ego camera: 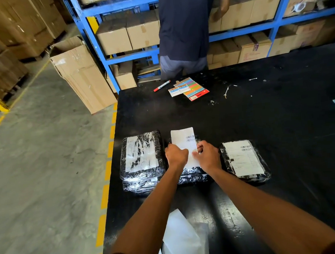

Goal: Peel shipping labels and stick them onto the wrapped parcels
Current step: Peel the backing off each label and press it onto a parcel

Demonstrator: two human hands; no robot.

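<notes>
Shelving (pixel 117 5) of blue steel, stacked with cardboard boxes (pixel 128 34), rises behind a black table (pixel 259 122), where a second person (pixel 183 29) in dark clothes stands at the far edge with a hand on a box. Flattened cartons (pixel 82 75) lean against the rack off the table's far left corner. Three wrapped parcels sit in a row toward the near edge of the surface: the left parcel (pixel 141 163), a stack in glossy black film with a pale label under the wrap; the middle parcel (pixel 192 175), mostly hidden by the hands; and the right parcel (pixel 245 160), already bearing a white label with a barcode. A shipping label (pixel 183 139) lies over the middle parcel, its far end reaching past the wrap toward the table's centre, its near half between and beneath both hands. The left hand (pixel 176 155) grips the label's left edge with curled fingers, knuckles up. The right hand (pixel 208 154) pinches the label's right edge, thumb on the paper and fingers bent around the side. White backing sheets (pixel 181 236) lie at the near edge, between the forearms. Near the far edge rest a pack of coloured stickers (pixel 194 88) and, just left of it, a red-capped marker (pixel 162 85).
</notes>
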